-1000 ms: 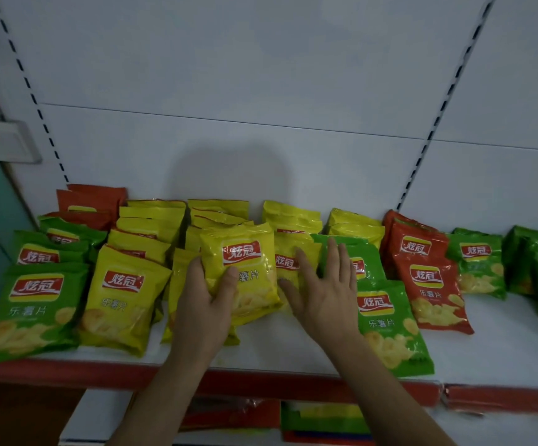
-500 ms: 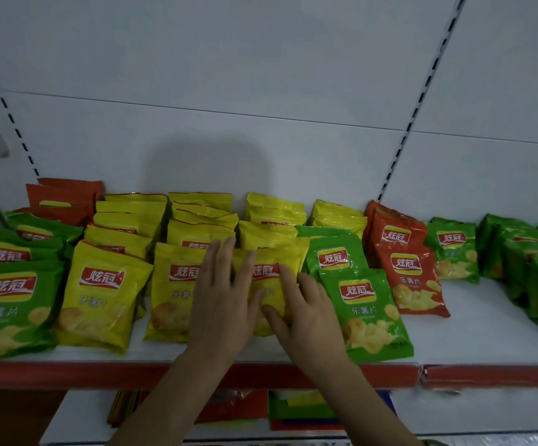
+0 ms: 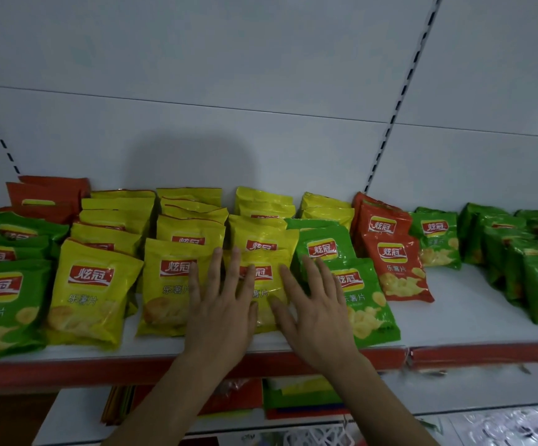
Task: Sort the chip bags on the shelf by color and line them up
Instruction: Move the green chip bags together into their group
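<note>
Yellow chip bag (image 3: 263,284) between both hands, left hand (image 3: 221,312) and right hand (image 3: 316,317) flat, fingers spread

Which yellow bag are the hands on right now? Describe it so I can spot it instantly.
On the white shelf with the red front edge, find the block of yellow chip bags in the middle. The front yellow bag of its rightmost front row lies under the left hand and right hand, directly beside the front green bag.
</note>
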{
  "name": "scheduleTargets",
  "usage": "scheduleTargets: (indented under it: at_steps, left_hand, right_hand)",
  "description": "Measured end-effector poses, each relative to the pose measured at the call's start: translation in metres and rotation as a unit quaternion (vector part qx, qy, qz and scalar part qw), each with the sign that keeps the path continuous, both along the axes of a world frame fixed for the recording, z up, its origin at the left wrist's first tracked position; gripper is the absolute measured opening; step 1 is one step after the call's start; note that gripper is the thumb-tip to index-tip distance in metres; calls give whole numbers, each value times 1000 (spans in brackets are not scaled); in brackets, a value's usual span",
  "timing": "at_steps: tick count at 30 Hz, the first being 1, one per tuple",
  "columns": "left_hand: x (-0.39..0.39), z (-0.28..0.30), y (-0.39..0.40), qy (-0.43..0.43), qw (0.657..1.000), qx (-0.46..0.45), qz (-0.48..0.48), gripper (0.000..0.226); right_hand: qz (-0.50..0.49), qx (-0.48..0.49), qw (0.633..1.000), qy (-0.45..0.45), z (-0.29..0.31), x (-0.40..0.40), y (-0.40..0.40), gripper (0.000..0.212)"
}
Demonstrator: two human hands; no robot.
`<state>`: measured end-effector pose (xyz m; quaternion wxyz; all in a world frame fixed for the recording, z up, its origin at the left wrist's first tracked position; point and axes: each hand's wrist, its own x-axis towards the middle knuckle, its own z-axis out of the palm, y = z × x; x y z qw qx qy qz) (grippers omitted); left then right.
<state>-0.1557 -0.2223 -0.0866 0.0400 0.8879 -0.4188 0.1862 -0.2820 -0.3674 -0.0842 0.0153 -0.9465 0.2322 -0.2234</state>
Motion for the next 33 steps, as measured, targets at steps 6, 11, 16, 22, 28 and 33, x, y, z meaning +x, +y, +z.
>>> scheduleTargets:
  at_steps: [6,11,16,22,28,33]
  left_hand:
    - [-7,9,-2,24,998,-53,-5,66]
    - [-23,12,-11,33,993,-95,-55,65]
    - [-46,11,-27,57,985,-126,-106,65]
    - [-75,25,-56,208,944,-215,-141,67]
    - [-100,53,-92,534,742,-379,-145,39]
    - [-104,49,-111,532,669,-514,-68,33]
  right_hand:
    - [-162,18,987,3,6,-36,-35,79]
    - [-236,63,967,67,1,-64,-42,99]
    - [-222,91,970,30,-1,-69,-37,82]
    - [-168,59,974,-140,15,-87,-42,74]
    - [-63,37,973,-218,27,-89,-30,74]
    - [44,75,969,-229,15,-104,-62,54]
